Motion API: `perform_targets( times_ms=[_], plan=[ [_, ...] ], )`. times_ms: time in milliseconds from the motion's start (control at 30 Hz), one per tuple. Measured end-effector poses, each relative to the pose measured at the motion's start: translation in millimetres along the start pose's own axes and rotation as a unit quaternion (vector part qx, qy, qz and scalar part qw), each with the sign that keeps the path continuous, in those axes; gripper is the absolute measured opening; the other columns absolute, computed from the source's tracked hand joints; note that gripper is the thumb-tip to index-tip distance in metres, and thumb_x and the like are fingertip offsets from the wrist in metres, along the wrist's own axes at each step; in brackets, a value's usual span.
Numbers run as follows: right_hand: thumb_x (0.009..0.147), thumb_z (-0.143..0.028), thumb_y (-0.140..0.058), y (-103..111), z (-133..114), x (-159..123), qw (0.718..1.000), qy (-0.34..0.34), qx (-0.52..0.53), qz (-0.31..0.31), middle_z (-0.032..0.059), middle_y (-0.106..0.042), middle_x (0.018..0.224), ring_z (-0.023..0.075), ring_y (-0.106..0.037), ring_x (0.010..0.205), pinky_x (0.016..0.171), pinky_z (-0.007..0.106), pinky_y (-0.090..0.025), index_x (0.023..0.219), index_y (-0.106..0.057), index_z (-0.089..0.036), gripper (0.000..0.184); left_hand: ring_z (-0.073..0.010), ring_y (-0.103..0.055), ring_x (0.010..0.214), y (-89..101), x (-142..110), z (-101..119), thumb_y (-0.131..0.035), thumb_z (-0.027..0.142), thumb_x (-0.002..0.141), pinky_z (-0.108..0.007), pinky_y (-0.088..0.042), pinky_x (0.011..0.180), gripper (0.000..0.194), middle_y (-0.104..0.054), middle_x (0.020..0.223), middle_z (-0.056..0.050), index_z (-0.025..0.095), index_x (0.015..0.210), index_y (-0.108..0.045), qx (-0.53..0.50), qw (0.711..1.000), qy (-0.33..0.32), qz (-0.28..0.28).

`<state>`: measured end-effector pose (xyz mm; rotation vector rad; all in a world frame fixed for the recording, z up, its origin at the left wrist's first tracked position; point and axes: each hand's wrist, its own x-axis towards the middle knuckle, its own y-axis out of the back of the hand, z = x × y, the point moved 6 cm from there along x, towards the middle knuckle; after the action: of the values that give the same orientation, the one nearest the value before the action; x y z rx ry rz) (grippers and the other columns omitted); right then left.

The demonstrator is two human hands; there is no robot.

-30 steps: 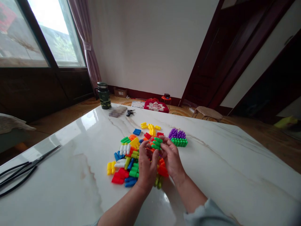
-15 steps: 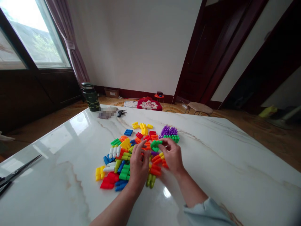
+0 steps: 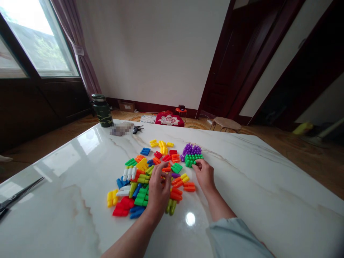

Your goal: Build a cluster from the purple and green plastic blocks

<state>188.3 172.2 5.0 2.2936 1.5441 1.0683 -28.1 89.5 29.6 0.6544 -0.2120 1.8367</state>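
Observation:
My right hand [image 3: 205, 175] pinches a green toy block [image 3: 189, 163] at the front edge of a group of green blocks [image 3: 195, 157]. Behind these stand purple blocks [image 3: 192, 148] with rounded knobs. Over the right part of a mixed pile hovers my left hand [image 3: 159, 184], its fingers half curled and apart, with nothing visible in them. Near its fingertips lies a loose green block [image 3: 176, 167]. Orange blocks [image 3: 189, 186] rest between the two hands. Part of the pile is hidden under my left hand.
Scissors [image 3: 16, 197] lie at the table's left side. A camouflage flask [image 3: 102, 113], a blurred object [image 3: 121, 129] and keys [image 3: 137, 129] sit at the far left. Yellow blocks [image 3: 162, 147] lie behind the pile. A stool [image 3: 225, 123] stands beyond the table.
My right hand has moved right with the green block, from above the pile to the green group. The loose green block beneath is now uncovered. My left hand has hardly moved.

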Motion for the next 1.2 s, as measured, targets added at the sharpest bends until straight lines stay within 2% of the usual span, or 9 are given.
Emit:
perform_targets(
  times_ms=[100, 167, 267, 400, 533, 767, 1100, 1200],
  plan=[
    [0.076, -0.046, -0.057, 7, -6, -2, 0.999, 0.009, -0.016, 0.036, 0.0072, -0.068, 0.076, 0.0178, -0.061, 0.061, 0.064, 0.03, -0.048, 0.081, -0.06, -0.018, 0.028, -0.0115, -0.058, 0.071, 0.6, 0, 2, -0.053, 0.021, 0.091, -0.025, -0.052, 0.062, 0.028, -0.054, 0.115, -0.009, 0.021, 0.118, -0.057, 0.002, 1.0, -0.003, 0.003],
    [0.078, -0.048, -0.057, 14, -12, -5, 0.996, 0.018, -0.064, 0.052, 0.0047, -0.067, 0.073, 0.0161, -0.058, 0.059, 0.061, 0.028, -0.045, 0.075, -0.06, -0.02, 0.029, -0.0118, -0.058, 0.073, 1.6, 0, 2, -0.053, 0.02, 0.091, -0.027, -0.053, 0.066, 0.028, -0.053, 0.119, -0.01, 0.021, 0.118, -0.057, 0.004, 1.0, -0.003, 0.007],
    [0.081, -0.044, -0.056, 13, -18, -11, 0.991, 0.02, -0.129, 0.012, 0.001, -0.067, 0.068, 0.015, -0.057, 0.059, 0.058, 0.026, -0.039, 0.066, -0.061, -0.022, 0.028, -0.012, -0.059, 0.074, 1.7, 0, 1, -0.053, 0.02, 0.091, -0.027, -0.054, 0.066, 0.028, -0.052, 0.121, -0.01, 0.021, 0.118, -0.057, -0.007, 1.0, 0.001, 0.007],
    [0.081, -0.034, -0.054, 6, -22, -14, 0.989, 0.03, -0.137, -0.037, -0.0001, -0.069, 0.076, 0.0145, -0.06, 0.065, 0.06, 0.024, -0.039, 0.069, -0.068, -0.023, 0.021, -0.0117, -0.059, 0.074, 1.1, 0, -1, -0.053, 0.021, 0.091, -0.025, -0.053, 0.063, 0.028, -0.051, 0.122, -0.01, 0.021, 0.119, -0.057, -0.015, 1.0, 0.008, 0.005],
    [0.081, -0.033, -0.053, 2, -22, -13, 0.989, 0.033, -0.136, -0.046, 0.0001, -0.07, 0.082, 0.0142, -0.061, 0.066, 0.062, 0.025, -0.041, 0.074, -0.071, -0.024, 0.021, -0.0119, -0.059, 0.074, 1.4, 0, 1, -0.053, 0.02, 0.091, -0.028, -0.053, 0.068, 0.028, -0.051, 0.122, -0.01, 0.021, 0.119, -0.057, -0.011, 1.0, 0.006, 0.005],
    [0.082, -0.032, -0.054, -1, -20, -13, 0.988, 0.029, -0.138, -0.062, -0.0005, -0.071, 0.087, 0.0143, -0.062, 0.068, 0.063, 0.025, -0.043, 0.081, -0.074, -0.026, 0.021, -0.0117, -0.058, 0.072, 1.0, 0, -1, -0.054, 0.02, 0.091, -0.028, -0.053, 0.066, 0.028, -0.052, 0.123, -0.01, 0.021, 0.119, -0.057, -0.008, 1.0, 0.009, 0.007],
    [0.082, -0.032, -0.055, -5, -19, -13, 0.987, 0.038, -0.139, -0.074, -0.0006, -0.071, 0.089, 0.0135, -0.062, 0.068, 0.061, 0.024, -0.043, 0.084, -0.075, -0.026, 0.021, -0.0112, -0.058, 0.072, 0.5, 0, -1, -0.053, 0.019, 0.09, -0.027, -0.053, 0.065, 0.029, -0.052, 0.123, -0.011, 0.021, 0.119, -0.057, -0.011, 1.0, 0.006, 0.005],
    [0.081, -0.031, -0.056, -6, -18, -14, 0.985, 0.049, -0.148, -0.08, -0.0003, -0.071, 0.087, 0.0135, -0.062, 0.067, 0.059, 0.024, -0.042, 0.085, -0.075, -0.026, 0.02, -0.0139, -0.06, 0.078, 1.9, 1, 2, -0.052, 0.018, 0.09, -0.027, -0.053, 0.066, 0.026, -0.054, 0.12, -0.011, 0.02, 0.115, -0.059, -0.008, 1.0, -0.002, 0.008]
  ],
)
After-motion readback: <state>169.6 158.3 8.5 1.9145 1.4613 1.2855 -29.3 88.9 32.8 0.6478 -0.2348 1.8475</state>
